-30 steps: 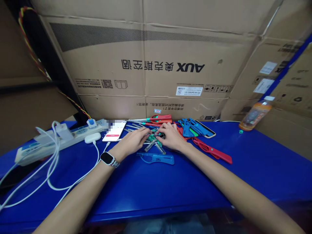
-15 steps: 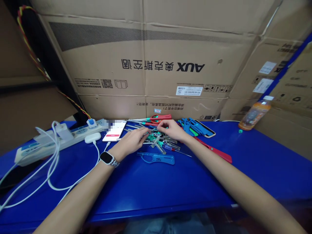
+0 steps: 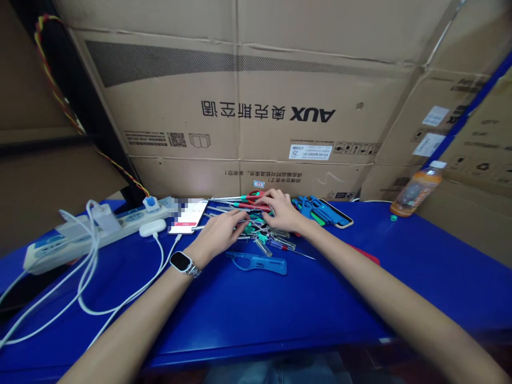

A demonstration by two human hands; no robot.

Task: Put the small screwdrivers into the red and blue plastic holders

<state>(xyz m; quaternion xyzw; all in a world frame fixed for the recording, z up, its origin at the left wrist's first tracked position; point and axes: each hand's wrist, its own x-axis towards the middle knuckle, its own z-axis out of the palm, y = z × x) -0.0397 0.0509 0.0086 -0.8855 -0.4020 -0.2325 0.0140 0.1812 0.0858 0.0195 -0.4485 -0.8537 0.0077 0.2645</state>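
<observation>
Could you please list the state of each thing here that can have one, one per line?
Left hand: fingers resting on the pile of small screwdrivers.
Right hand: fingers curled on the same pile; grip unclear.
White smartphone: screen lit, lying flat.
Orange drink bottle: tilted, white cap on.
White power strip: plugs inserted.

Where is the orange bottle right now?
In the head view, the bottle leans against the cardboard boxes at the table's far right, a small green cap just beside it.
</observation>
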